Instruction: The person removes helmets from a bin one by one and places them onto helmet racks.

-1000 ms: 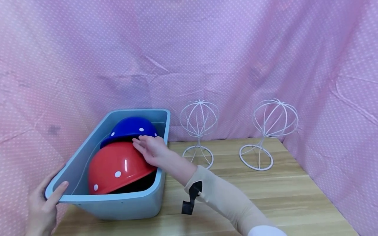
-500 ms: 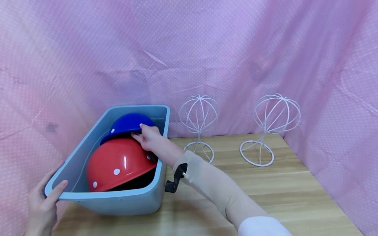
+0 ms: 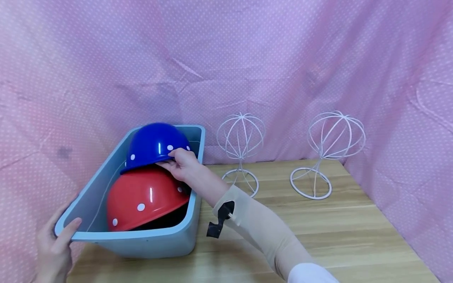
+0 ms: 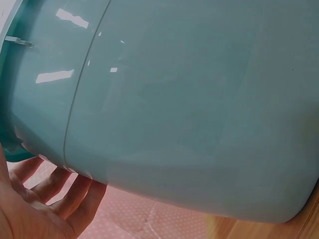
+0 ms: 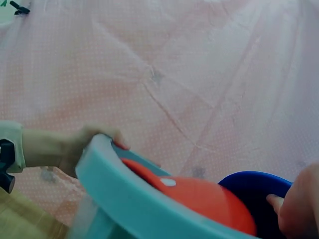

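My right hand [image 3: 181, 163] pinches the lower edge of a blue helmet [image 3: 155, 143], thumb outside and fingers underneath. That helmet, round and glossy with white dots, is raised at the back of a light blue bin [image 3: 192, 204], its top above the rim. In front of it a red helmet [image 3: 141, 196] with white dots lies tilted inside the bin. At the bin's near left corner my left hand [image 3: 56, 243] grips the rim, thumb on top. The left wrist view shows this hand's fingers [image 4: 82, 199] against the bin's outer wall. In the right wrist view the blue helmet's dark hollow [image 5: 256, 196] faces the camera.
Two white wire stands with globe-shaped tops, a nearer-to-bin stand [image 3: 240, 137] and a right stand [image 3: 336, 135], are on the wooden table [image 3: 318, 236]. Behind and beside the table hangs a pink dotted cloth [image 3: 269, 59].
My right hand has moved from over the red helmet to the blue helmet's edge, taken hold of it and lifted it somewhat. The left hand keeps its grip on the rim.
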Demonstrator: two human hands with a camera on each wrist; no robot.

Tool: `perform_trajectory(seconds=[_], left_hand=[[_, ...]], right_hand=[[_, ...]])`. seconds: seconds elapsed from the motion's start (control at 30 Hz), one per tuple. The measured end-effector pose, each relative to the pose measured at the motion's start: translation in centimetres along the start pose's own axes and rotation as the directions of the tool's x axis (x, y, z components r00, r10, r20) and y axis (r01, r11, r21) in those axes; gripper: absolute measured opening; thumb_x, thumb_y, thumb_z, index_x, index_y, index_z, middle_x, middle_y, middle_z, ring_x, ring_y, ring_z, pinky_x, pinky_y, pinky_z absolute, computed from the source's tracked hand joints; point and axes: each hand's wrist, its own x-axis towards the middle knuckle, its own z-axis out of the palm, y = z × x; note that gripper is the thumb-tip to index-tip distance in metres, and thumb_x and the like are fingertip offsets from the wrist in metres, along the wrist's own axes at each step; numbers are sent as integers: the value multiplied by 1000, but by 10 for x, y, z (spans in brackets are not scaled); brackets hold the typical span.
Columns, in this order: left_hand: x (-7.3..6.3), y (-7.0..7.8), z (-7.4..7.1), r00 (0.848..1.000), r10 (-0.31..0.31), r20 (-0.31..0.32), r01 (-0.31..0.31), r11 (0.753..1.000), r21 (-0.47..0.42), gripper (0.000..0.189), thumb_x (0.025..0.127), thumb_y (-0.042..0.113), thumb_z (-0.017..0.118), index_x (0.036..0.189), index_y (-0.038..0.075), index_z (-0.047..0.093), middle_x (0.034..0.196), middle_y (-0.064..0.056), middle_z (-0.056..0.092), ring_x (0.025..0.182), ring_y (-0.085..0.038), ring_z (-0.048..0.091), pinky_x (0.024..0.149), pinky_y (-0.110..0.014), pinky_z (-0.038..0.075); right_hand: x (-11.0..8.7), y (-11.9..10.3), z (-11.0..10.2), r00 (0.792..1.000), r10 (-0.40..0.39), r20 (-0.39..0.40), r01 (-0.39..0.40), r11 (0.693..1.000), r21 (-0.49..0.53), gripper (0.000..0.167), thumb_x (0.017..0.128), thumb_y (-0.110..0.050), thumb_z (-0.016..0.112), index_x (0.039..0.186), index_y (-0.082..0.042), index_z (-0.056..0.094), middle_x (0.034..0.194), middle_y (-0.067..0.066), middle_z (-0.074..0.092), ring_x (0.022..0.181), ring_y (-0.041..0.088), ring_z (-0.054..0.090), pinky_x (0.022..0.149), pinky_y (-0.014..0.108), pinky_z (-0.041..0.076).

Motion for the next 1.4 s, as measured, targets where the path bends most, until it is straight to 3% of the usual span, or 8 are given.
perform_trajectory(seconds=[0.23, 0.47, 0.63, 0.8, 1.07, 1.23, 1.3, 1.4], left_hand=[[-1, 0, 0, 1000, 10, 2, -10, 999, -37, 48, 86, -12, 52, 133, -5, 49, 123, -6, 62, 106, -11, 61, 74, -13, 51], [-1, -1, 5, 998, 67, -1, -67, 995, -77, 47, 86, -13, 50, 132, -7, 50, 120, -6, 64, 105, -12, 62, 74, -14, 51], [0, -3, 5, 997, 79, -20, -80, 996, -49, 46, 86, -10, 49, 132, -5, 51, 120, -4, 64, 104, -10, 62, 74, -13, 50], [1, -3, 4, 996, 81, -34, -79, 995, 54, 45, 87, -4, 51, 132, -1, 53, 121, -1, 63, 102, -5, 62, 73, -11, 49], [0, -3, 6, 993, 114, -4, -114, 993, -43, 45, 85, -7, 49, 131, -7, 51, 119, -4, 65, 102, -9, 63, 72, -14, 51], [-2, -3, 6, 998, 58, -33, -55, 996, 77, 45, 88, -2, 49, 133, 2, 52, 125, -2, 62, 104, -6, 60, 74, -10, 48], [-3, -4, 5, 998, 60, -34, -53, 982, 181, 47, 89, -1, 46, 135, 7, 52, 126, 1, 61, 103, -2, 59, 74, -8, 47], [-4, -4, 4, 997, 56, -43, -46, 977, 210, 48, 89, -1, 45, 135, 8, 52, 123, 2, 61, 102, -2, 60, 73, -8, 47]], right_hand=[[-28, -11, 1, 992, 36, 124, -25, 996, -85, 66, 84, 14, 49, 144, 4, 24, 128, 22, 54, 124, 39, 49, 102, 52, 37], [-38, -24, -5, 966, 62, 250, -32, 992, -124, 62, 87, 12, 49, 143, -4, 27, 130, 17, 53, 129, 34, 45, 107, 51, 32], [-39, -27, -13, 940, 46, 338, 17, 983, -182, 58, 88, 12, 47, 141, -3, 29, 136, 17, 51, 130, 32, 44, 109, 51, 29], [-40, -33, -20, 915, 14, 404, 84, 971, -223, 56, 88, 12, 47, 140, -4, 32, 139, 17, 48, 130, 32, 44, 109, 52, 28], [-49, -49, -24, 861, -27, 508, 178, 951, -251, 51, 91, 9, 45, 140, -6, 37, 143, 18, 44, 131, 34, 41, 109, 51, 29], [-57, -60, -25, 832, -49, 553, 223, 942, -252, 50, 92, 8, 44, 138, -9, 41, 144, 18, 44, 130, 34, 41, 108, 49, 30], [-60, -65, -26, 823, -66, 565, 248, 935, -252, 48, 92, 9, 44, 136, -8, 44, 135, 15, 53, 124, 30, 49, 108, 49, 31], [-64, -72, -26, 810, -89, 580, 282, 926, -252, 43, 92, 8, 44, 132, -7, 49, 116, 9, 64, 107, 23, 62, 107, 49, 31]])
